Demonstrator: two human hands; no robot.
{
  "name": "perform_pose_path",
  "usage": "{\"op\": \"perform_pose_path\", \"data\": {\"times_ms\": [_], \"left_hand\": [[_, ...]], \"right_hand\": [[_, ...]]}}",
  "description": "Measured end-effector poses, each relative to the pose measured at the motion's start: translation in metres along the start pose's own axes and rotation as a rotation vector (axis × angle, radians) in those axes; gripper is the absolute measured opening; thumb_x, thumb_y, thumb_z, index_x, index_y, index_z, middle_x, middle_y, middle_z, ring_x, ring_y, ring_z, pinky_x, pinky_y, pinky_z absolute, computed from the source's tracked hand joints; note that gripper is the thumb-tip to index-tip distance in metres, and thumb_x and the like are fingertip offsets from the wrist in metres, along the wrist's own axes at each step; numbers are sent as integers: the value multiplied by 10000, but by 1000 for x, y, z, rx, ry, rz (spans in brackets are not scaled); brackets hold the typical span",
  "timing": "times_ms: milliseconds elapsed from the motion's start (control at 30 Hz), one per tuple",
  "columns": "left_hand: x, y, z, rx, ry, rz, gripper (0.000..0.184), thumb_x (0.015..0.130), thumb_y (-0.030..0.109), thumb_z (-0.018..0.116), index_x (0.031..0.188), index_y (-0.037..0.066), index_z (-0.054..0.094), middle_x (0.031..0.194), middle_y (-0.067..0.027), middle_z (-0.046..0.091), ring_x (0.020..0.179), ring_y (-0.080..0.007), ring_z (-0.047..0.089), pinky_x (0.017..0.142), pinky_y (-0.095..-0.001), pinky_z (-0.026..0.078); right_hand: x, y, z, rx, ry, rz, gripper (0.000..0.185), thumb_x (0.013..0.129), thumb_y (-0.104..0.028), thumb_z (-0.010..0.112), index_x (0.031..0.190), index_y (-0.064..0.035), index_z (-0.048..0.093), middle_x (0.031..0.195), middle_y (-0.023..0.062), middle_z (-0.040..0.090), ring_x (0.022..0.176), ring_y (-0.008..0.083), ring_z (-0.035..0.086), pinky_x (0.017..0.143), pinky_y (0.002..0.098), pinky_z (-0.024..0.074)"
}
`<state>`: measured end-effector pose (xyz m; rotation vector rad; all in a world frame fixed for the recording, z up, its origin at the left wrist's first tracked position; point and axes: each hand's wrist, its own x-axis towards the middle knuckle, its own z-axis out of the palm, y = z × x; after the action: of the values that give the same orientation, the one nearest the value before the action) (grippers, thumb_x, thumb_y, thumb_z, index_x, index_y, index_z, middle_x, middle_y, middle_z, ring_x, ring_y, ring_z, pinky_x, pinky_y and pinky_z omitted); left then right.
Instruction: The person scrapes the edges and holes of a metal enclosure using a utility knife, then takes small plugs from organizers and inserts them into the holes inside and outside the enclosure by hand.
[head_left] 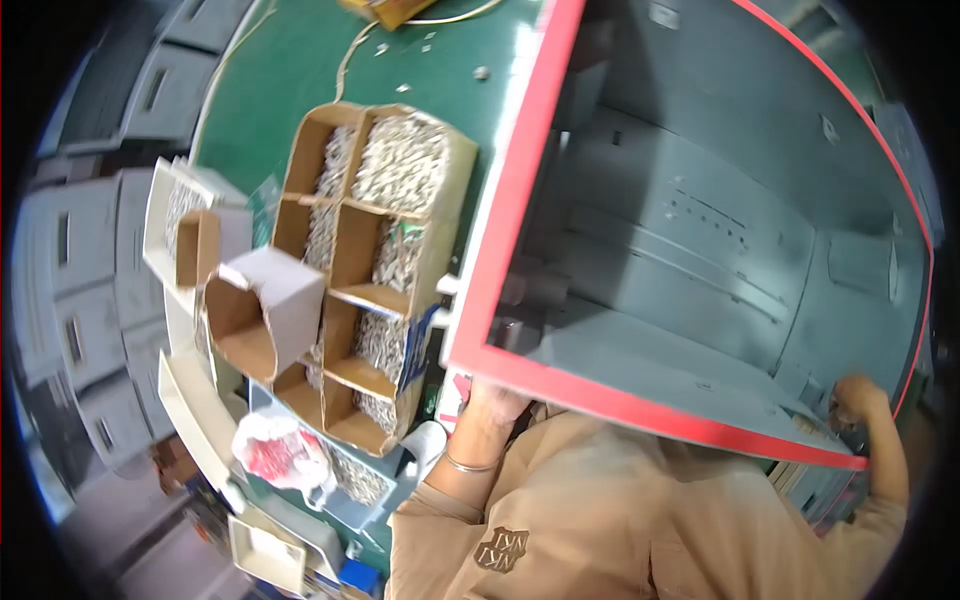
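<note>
A large grey metal cabinet shell (pixel 690 250) with a red rim (pixel 600 395) takes up the right half of the view, its open side facing me. My left hand (pixel 497 402) is at the rim's lower left corner, below a bracelet-wearing wrist; its fingers are hidden behind the rim. Over at the lower right corner, my right hand (pixel 855 400) reaches over the side with its fingers curled. What those fingers hold is too blurred to make out. Slots and small holes show in the cabinet's inner wall.
Left of the cabinet, a divided cardboard box (pixel 455 180) of small pale parts stands on a green tabletop (pixel 265 75). Around it are a white carton (pixel 285 290), a blue bin (pixel 345 510) and a plastic bag (pixel 285 455). Grey drawer units (pixel 80 240) line the far left.
</note>
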<state>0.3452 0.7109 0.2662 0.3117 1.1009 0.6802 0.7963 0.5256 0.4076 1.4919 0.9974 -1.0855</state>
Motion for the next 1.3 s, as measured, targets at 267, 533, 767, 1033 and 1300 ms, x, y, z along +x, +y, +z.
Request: {"op": "perform_pose_path", "data": {"times_ms": [267, 533, 767, 1033, 1300], "left_hand": [[-25, 70, -31, -663, -195, -36, 178, 860, 208, 419, 843, 43, 484, 630, -24, 449, 470, -90, 362, 334, -169, 256], [-40, 107, -75, -699, -47, 337, 446, 891, 325, 318, 1068, -60, 456, 1006, -161, 524, 930, -279, 509, 817, -379, 425], [-25, 111, -113, 696, 378, 727, 343, 829, 232, 446, 1130, 74, 493, 1324, -144, 250, 1205, -239, 262, 987, -361, 205], [-54, 208, -183, 24, 755, 1149, 134, 803, 103, 437, 750, 20, 529, 530, -19, 489, 408, -70, 425, 369, -178, 317], [66, 279, -356, 1415, 844, 731, 182, 764, 146, 480, 870, 21, 557, 738, -135, 591, 675, -223, 571, 607, -319, 449]], "right_hand": [[-49, -86, -111, 326, 960, -380, 121, 660, -118, 592, 706, -14, 549, 644, 122, 522, 601, 261, 503, 543, 329, 385], [-131, -191, -155, 415, 1248, -1002, 82, 683, -79, 560, 680, -2, 532, 611, 87, 511, 550, 195, 489, 504, 274, 356], [-149, -241, -158, 176, 1314, -1165, 82, 683, -106, 584, 692, -28, 563, 598, 75, 532, 518, 214, 493, 460, 283, 366], [-142, -253, -159, 222, 1282, -1063, 77, 677, -115, 583, 709, -46, 579, 557, 73, 509, 492, 211, 494, 435, 275, 350], [-135, -261, -169, 676, 1025, -957, 140, 673, -152, 580, 633, -18, 582, 512, 46, 508, 438, 123, 490, 428, 230, 340]]}}
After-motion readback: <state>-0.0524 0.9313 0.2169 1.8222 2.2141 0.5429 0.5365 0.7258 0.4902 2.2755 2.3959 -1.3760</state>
